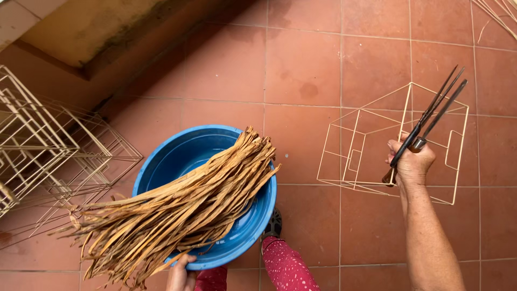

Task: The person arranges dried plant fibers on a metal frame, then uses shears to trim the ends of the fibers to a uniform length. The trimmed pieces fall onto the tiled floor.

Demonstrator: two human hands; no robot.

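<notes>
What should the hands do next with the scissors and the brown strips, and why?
Probably lower the scissors to the floor. The right hand holds them up alone, while the left hand grips the blue basin under a heavy bundle of strips; a free hand could steady it.

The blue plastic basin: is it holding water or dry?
Holding water: the blue plastic basin shows a pale sheen inside, under the bundle of tan dried strips.

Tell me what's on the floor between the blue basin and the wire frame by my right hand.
Only bare red floor tiles lie between the blue basin and the wire frame in the head view.
</notes>
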